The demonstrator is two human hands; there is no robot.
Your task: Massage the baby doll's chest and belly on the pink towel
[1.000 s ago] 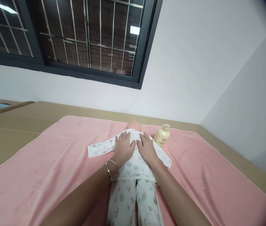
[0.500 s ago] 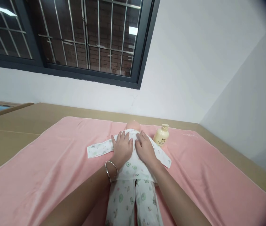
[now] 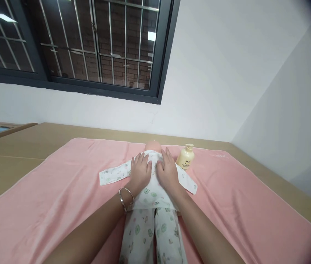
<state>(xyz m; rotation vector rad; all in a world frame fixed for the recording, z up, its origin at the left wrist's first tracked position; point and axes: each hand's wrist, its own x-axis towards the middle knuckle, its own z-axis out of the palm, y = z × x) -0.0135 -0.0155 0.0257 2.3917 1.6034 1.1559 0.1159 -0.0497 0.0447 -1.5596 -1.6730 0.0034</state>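
Now both palms are flat on the doll's chest, fingers spread, nothing gripped.

Over on the left, a barred window (image 3: 69,44) sits above the tan bed surface (image 3: 12,154); the pink towel (image 3: 47,198) covers it. Left hand (image 3: 140,172), bangle (image 3: 126,198) at the wrist, presses open on the doll (image 3: 151,190), which lies face-up mid-towel in printed pyjamas. Right hand (image 3: 167,170) lies open just beside it. Further right, a cream pump bottle (image 3: 185,157) stands near the doll's shoulder.
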